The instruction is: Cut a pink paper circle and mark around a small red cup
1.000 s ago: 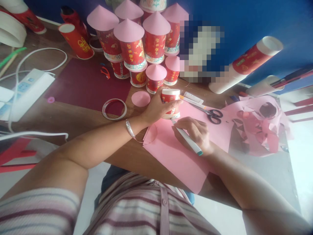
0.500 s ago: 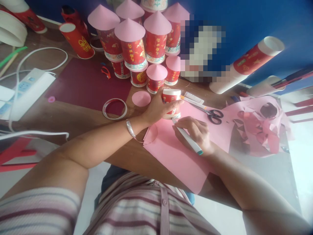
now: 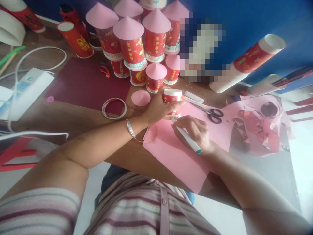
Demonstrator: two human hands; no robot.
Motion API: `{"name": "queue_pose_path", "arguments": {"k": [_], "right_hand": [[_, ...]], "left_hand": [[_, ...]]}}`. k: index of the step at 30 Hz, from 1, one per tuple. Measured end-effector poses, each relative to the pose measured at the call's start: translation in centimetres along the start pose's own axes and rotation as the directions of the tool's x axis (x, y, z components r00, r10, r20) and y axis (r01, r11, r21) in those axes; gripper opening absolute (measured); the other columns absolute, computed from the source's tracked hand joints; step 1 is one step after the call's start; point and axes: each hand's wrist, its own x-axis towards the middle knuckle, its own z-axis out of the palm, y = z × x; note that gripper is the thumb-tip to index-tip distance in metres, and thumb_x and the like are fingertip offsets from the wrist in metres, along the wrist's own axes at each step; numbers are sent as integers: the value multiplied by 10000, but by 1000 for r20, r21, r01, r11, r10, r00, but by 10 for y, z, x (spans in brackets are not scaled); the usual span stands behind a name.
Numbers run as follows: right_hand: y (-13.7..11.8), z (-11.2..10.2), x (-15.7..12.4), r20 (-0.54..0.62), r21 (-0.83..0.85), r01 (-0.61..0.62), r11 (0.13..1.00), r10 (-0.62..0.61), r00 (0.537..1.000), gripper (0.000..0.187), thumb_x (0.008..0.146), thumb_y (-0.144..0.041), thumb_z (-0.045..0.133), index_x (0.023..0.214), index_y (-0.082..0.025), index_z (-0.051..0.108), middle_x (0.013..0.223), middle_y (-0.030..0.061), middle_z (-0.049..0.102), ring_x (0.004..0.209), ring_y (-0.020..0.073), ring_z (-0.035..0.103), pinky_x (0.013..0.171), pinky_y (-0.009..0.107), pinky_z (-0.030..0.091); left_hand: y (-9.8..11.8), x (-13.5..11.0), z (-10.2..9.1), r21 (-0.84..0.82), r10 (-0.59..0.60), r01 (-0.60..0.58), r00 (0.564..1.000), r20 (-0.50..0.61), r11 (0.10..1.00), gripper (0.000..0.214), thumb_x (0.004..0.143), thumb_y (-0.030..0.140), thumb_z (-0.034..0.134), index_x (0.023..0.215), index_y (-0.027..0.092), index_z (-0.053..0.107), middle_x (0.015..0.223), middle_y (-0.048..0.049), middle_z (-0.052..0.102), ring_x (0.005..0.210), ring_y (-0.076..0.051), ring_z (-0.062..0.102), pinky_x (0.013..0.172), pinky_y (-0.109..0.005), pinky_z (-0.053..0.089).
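Note:
A short red-and-white paper tube (image 3: 172, 94), standing on pink paper, is gripped by my left hand (image 3: 158, 106), thumb across its near side. Between the fingers of my right hand (image 3: 193, 129) is a white marker (image 3: 187, 138) with a green end. Its tip points at the white lower band of the tube; whether the two touch I cannot tell. Beneath both hands spreads the pink paper sheet (image 3: 176, 163). Just right of the tube lie scissors (image 3: 214, 116) with black handles. A flat pink paper cone or disc (image 3: 141, 98) sits left of the tube.
Behind my hands stand several red paper tubes with pink cone tops (image 3: 128, 29), some stacked. Pink paper scraps (image 3: 264, 124) pile up at the right. A tape roll (image 3: 114, 108) lies on dark red paper (image 3: 90, 85). A power strip (image 3: 31, 91) with white cables occupies the left.
Almost nothing differs. Both hands keep their hold, and the view has shifted very slightly.

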Motion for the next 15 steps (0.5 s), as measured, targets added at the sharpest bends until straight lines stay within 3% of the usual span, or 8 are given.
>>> {"name": "queue_pose_path", "arguments": {"k": [7,15], "right_hand": [[1,1,1,2,12,2,1000,-2,1000,156,1043,-104,678,1109,-229,611,914,22,760,705,145,733,578,261,569],[-1,-2,1,-31,39,92,995,-91,995,213,1013,-88,698,1142,-233,609,879,-3,751,665,136,720,593,273,603]], "left_hand": [[-4,2,0,-6,37,-37,999,10,999,488,803,426,937,1024,246,540,917,2,655,906,-206,681,825,-394,609],[-3,2,-2,-44,59,-58,998,20,997,550,769,519,959,1043,240,572,962,-4,657,912,-192,654,847,-370,570]]}}
